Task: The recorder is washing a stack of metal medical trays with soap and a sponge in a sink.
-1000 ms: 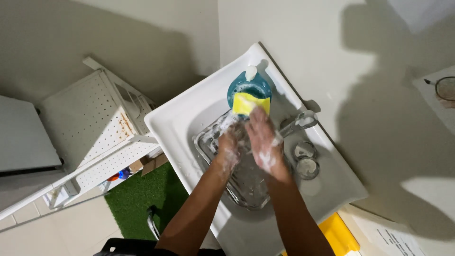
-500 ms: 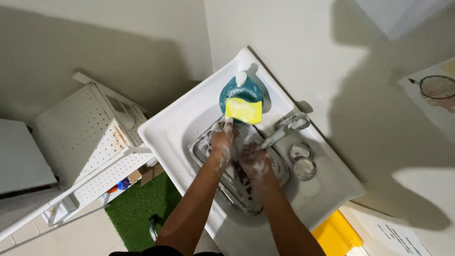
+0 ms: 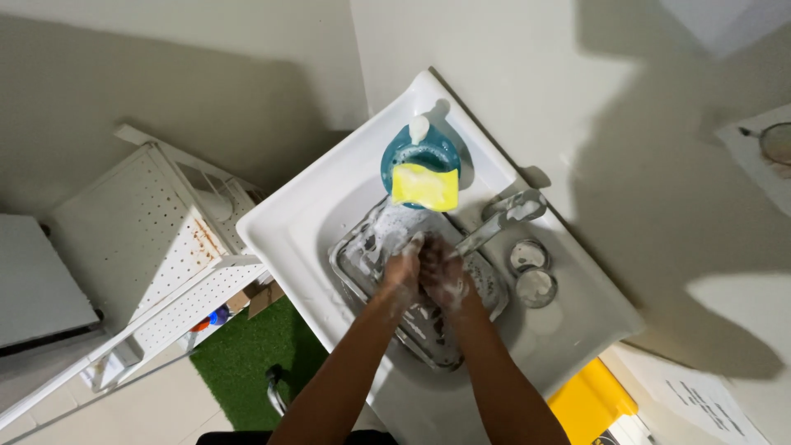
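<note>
soapy left hand [image 3: 401, 270] and right hand [image 3: 445, 276] press together, curled, grip unclear, over glass dish [image 3: 362, 272] running near-to-far beneath.

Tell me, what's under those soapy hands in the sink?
A foamy rectangular metal tray lies in the white sink under the left hand and right hand. Its middle is covered.

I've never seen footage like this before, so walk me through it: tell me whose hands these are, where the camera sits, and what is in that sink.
There is no machine here. A camera worn on a person's head looks straight down at their own bare arms. The left hand and right hand, both soapy, meet over a clear glass dish lying in a white sink. Whether either hand grips anything is hidden by foam. Behind sit a teal soap dispenser with a yellow sponge, and a metal tap. A white perforated rack stands beside the sink.
</note>
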